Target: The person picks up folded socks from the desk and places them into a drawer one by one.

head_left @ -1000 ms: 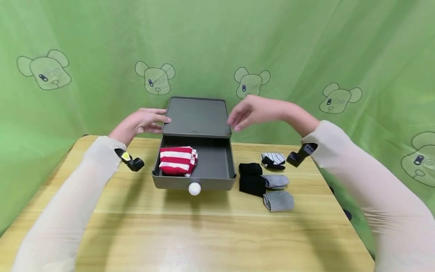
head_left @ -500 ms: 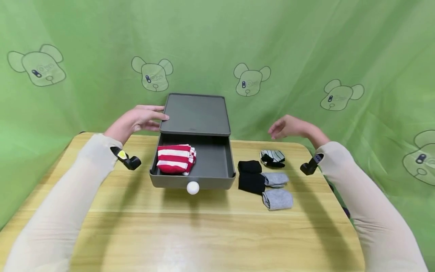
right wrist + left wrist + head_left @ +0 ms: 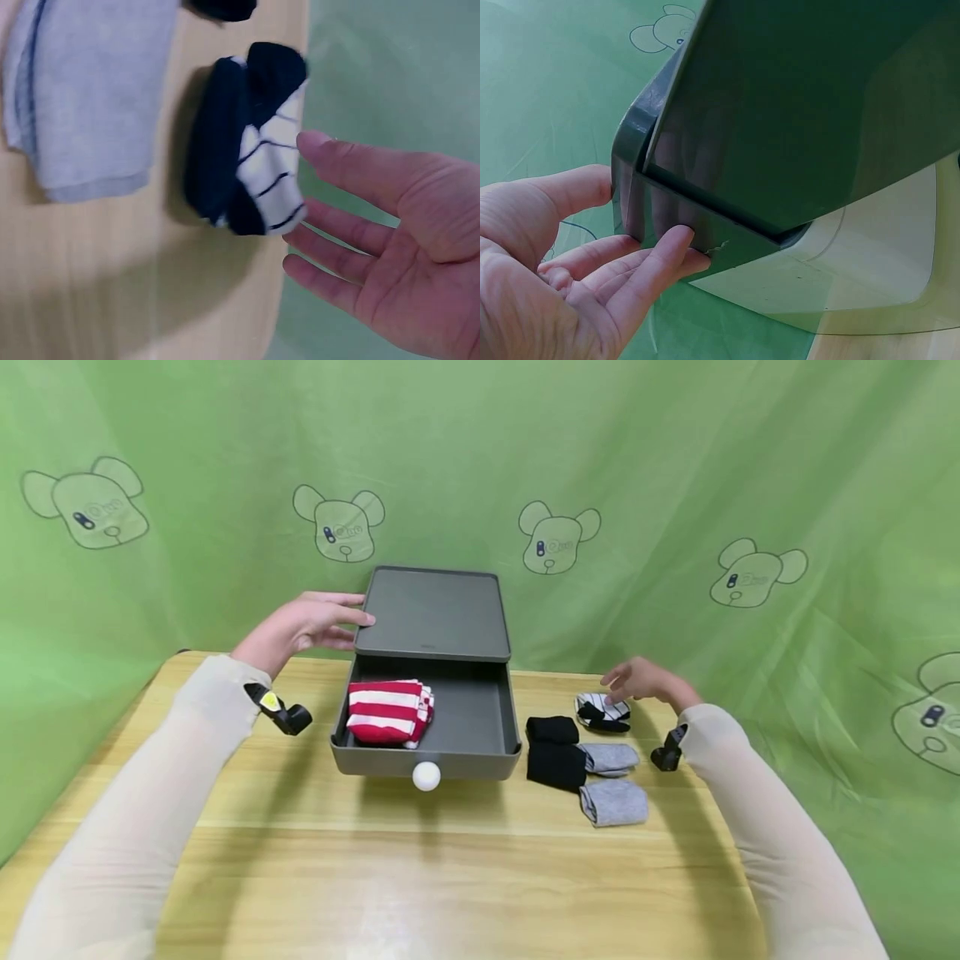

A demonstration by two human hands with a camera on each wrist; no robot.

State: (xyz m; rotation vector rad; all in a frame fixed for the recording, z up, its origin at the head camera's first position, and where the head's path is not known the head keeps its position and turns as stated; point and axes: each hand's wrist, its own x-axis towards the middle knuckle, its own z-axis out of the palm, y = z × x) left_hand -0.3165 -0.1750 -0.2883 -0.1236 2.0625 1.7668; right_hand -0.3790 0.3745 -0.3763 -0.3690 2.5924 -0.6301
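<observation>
A dark grey drawer box (image 3: 438, 610) stands with its drawer (image 3: 472, 714) pulled out, a white round knob (image 3: 426, 776) on the front. Folded red-and-white striped cloth (image 3: 386, 710) lies in the drawer's left part. My left hand (image 3: 315, 620) rests against the box's left side; in the left wrist view its extended fingers (image 3: 656, 266) touch the casing. At the right, my right hand (image 3: 641, 681) hovers by a folded pair of black-and-white striped socks (image 3: 270, 161). Its thumb and fingers are spread around the socks' edge, and whether they touch is hard to tell.
Left of the striped socks lie two folded black garments (image 3: 557, 766). Two folded grey garments (image 3: 613, 802) sit nearer the front. The wooden table (image 3: 450, 885) ends at a green curtain (image 3: 450, 460) behind the box.
My right hand has moved from the box's right edge to the right and down, reaching the striped socks. My left hand has stayed at the box's left side.
</observation>
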